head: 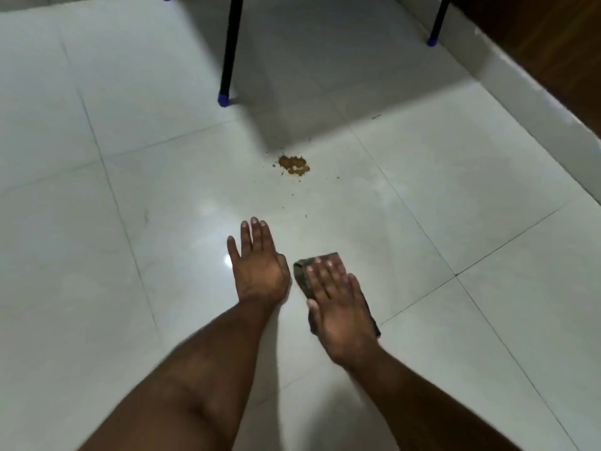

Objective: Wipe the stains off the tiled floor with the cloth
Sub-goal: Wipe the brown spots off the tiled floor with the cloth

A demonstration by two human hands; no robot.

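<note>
A brown stain with small specks scattered around it lies on the white tiled floor, ahead of both hands. A dark grey-brown cloth lies flat on the tiles. My right hand presses on the cloth with straight fingers and covers most of it. My left hand rests flat on the bare tile just left of the cloth, fingers straight and pointing toward the stain. The stain is roughly a hand's length beyond the fingertips.
Two black furniture legs with blue caps stand beyond the stain, one at centre and one at the far right. A white skirting under a brown wooden surface runs along the right. A thin dark speck lies further back.
</note>
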